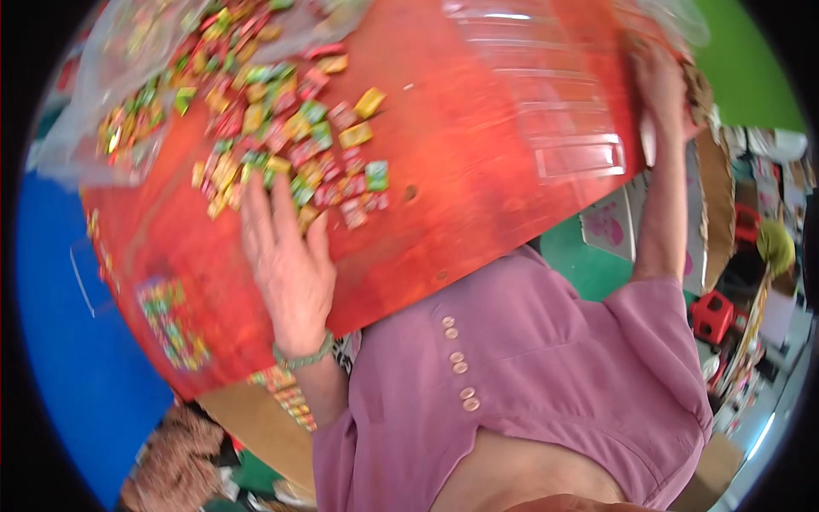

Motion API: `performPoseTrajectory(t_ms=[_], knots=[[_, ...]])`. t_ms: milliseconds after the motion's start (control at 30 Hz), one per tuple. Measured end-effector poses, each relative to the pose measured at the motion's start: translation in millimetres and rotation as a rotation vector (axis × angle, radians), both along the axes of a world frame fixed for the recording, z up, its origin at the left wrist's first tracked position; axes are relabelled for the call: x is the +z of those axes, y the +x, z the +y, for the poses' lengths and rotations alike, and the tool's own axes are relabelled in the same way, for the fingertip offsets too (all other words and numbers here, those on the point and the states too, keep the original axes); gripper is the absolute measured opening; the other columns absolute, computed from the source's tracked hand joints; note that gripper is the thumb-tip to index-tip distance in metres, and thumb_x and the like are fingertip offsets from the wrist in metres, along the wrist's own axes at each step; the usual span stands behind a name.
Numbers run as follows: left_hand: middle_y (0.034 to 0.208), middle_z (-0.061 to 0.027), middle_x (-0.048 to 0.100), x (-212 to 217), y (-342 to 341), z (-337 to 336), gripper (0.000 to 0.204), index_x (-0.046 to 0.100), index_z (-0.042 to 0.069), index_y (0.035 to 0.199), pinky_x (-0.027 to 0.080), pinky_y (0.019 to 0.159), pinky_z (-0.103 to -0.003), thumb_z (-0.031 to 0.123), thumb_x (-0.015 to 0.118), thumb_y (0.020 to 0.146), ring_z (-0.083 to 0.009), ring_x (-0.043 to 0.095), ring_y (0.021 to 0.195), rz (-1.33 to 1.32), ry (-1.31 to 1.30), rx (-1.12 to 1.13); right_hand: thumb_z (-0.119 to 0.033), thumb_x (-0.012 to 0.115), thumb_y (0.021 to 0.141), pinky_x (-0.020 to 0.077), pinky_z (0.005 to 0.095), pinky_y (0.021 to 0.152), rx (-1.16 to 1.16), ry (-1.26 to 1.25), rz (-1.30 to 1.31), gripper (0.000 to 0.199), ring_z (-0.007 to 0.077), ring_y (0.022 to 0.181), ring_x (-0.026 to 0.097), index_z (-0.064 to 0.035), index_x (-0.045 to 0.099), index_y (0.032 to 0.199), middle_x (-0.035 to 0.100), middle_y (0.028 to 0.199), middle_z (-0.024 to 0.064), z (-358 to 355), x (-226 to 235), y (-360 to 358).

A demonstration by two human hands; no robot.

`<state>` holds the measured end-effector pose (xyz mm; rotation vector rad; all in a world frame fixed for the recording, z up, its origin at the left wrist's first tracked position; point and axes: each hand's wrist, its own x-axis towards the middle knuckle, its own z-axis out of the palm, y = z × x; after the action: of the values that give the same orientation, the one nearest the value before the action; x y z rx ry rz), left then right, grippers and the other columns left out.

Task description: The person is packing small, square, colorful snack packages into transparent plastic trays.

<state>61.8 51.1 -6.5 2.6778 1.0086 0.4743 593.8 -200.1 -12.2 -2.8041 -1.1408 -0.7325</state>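
Note:
Small wrapped sweets in red, yellow and green [320, 162] lie in a loose heap on the red table [444, 145]. My left hand [290, 273], a green bangle on its wrist, reaches onto the near edge of this heap. Its fingers are stretched out and apart, fingertips at the sweets, with nothing visibly gripped. At the table's right edge is my right hand [661, 90], beside a row of clear plastic trays [580, 160]. Blur covers its fingers, so whether it holds anything is unclear.
A clear plastic bag [107, 85] of more sweets spreads over the far left. Near the left edge lies a filled pack of sweets [175, 328]. Cardboard [718, 200] stands beside the table at right, with a red stool [712, 316] beyond. More sweets [290, 397] sit below the near-left edge.

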Motion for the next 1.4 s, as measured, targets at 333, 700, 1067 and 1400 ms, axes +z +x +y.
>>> performPoseTrajectory(t_ms=[333,700,1067,1400], knots=[[0.159,-0.0238,0.043,-1.6,-0.6,-8.4,0.053,0.052,0.000,0.148,0.044,0.115,-0.048,0.012,0.067,0.099,-0.0422,0.046,0.144,-0.118,-0.024,-0.027,-0.005,0.062,0.103,0.0512,0.0307,0.101,0.392,0.426,0.673,0.031,0.0161,0.118,0.065,-0.0043,0.068,0.133,0.071,0.131,0.0031,63.9,40.8,-142.3],[0.153,-0.0196,0.051,-0.7,-14.4,-29.7,0.053,0.060,0.002,0.140,0.047,0.113,-0.049,0.006,0.075,0.090,-0.0400,0.052,0.138,-0.238,-0.153,-0.121,0.001,0.069,0.087,0.0531,0.0431,0.094,0.940,0.082,0.721,0.035,0.0346,0.111,0.061,-0.0006,0.068,0.122,0.064,0.119,0.0146,138.2,23.7,-317.0],[0.143,-0.0207,0.057,0.8,-42.2,-32.2,0.063,0.057,0.002,0.142,0.049,0.106,-0.050,0.009,0.081,0.084,-0.0421,0.055,0.129,-0.264,-0.087,-0.037,-0.008,0.073,0.091,0.0548,0.0433,0.083,0.880,0.061,0.775,0.028,0.0353,0.098,0.065,-0.0006,0.066,0.116,0.063,0.110,0.0141,110.8,36.2,-329.9],[0.107,-0.0119,0.062,-5.0,-36.6,-40.2,0.032,0.069,0.001,0.109,0.050,0.087,-0.045,0.010,0.083,0.081,-0.0332,0.059,0.101,-0.308,-0.023,-0.076,-0.006,0.075,0.089,0.0548,0.0427,0.081,0.894,0.042,0.863,0.028,0.0355,0.095,0.066,-0.0013,0.067,0.115,0.061,0.106,0.0145,110.1,34.0,-334.5]])
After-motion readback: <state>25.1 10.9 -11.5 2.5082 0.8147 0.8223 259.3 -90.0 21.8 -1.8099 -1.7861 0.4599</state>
